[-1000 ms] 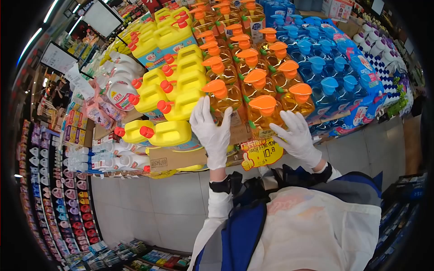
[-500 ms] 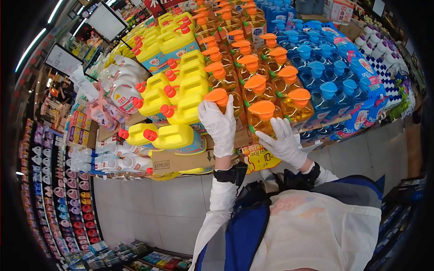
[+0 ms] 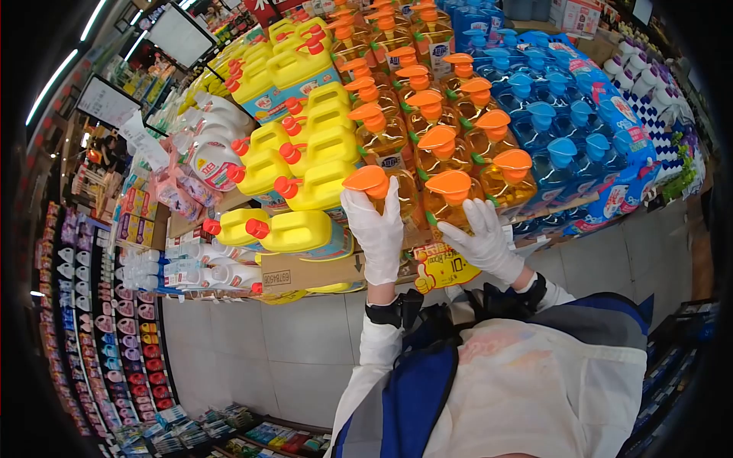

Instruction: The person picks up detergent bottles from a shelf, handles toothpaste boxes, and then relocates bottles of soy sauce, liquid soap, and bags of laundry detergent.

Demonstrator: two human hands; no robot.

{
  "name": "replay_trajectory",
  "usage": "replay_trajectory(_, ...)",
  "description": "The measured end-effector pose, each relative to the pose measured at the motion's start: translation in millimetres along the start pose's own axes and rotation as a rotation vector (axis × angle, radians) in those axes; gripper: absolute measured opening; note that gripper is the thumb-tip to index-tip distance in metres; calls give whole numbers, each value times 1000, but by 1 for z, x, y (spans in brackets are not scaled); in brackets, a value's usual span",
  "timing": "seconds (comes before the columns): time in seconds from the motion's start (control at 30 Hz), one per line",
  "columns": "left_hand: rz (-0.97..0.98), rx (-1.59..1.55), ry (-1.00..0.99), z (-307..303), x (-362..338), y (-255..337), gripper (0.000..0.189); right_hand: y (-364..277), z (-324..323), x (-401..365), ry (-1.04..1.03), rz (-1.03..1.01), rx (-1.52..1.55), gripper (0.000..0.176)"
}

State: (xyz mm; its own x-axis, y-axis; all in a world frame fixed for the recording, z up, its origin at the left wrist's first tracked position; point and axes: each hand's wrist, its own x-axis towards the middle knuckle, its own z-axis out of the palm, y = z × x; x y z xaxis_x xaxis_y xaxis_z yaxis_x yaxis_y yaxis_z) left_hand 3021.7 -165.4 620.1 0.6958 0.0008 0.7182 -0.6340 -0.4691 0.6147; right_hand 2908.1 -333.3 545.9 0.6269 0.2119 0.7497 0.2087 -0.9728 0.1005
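Note:
My left hand (image 3: 376,233), in a white glove, is closed round the upper part of an amber bottle (image 3: 406,204) with an orange pump top. This bottle stands at the front left of the amber rows, beside the yellow jugs (image 3: 298,230). To its right is another front amber bottle (image 3: 445,211) with an orange top. My right hand (image 3: 485,243), also gloved in white, rests against this one's front right side with its fingers apart. A label shows on the amber bottle (image 3: 382,145) behind the held one.
Blue pump bottles (image 3: 561,172) stand in rows on the right. A yellow price sign (image 3: 447,267) hangs at the display's front edge, near a cardboard tray (image 3: 305,273). White jugs (image 3: 214,160) are at the left, and stocked shelves (image 3: 114,328) stand farther left.
The front left amber bottle has shifted slightly forward with my left hand, widening the gap behind it. My right hand has moved slightly with the view and stays against its bottle.

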Motion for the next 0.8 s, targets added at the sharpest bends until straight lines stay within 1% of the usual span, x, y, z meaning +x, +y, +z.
replay_trajectory(0.13,4,-7,-20,0,-9,-5,37,0,1,-1,2,3,3,61)
replay_trajectory(0.17,-41,-50,-11,1,-13,-6,37,-1,1,-2,3,3,11,61)
replay_trajectory(0.23,-28,-12,13,-1,-14,-6,37,-2,-1,0,2,11,7,59)
replay_trajectory(0.3,-54,2,58,1,-16,-12,38,-4,0,0,-1,25,6,59)
replay_trajectory(0.37,-51,-36,58,-3,-14,-12,39,-5,2,0,0,32,16,58)
replay_trajectory(0.43,-82,-102,-15,-8,-18,-14,46,-5,2,0,13,45,9,57)
replay_trajectory(0.53,-251,-386,20,-4,-39,-28,69,-5,6,-8,14,62,22,60)
replay_trajectory(0.63,-262,-569,-30,-2,-59,-32,94,-10,4,-9,-4,95,-5,65)
replay_trajectory(0.67,-317,-609,-61,-4,-64,-27,104,-12,3,-9,-14,106,-19,67)
replay_trajectory(0.7,-344,-555,-54,0,-75,-32,105,-13,3,-9,-12,118,-21,69)
replay_trajectory(0.77,-323,-407,-91,6,-94,-43,106,-15,5,-10,-4,143,-24,74)
replay_trajectory(0.8,-360,-390,-105,9,-102,-49,106,-17,4,-11,-8,148,-45,80)
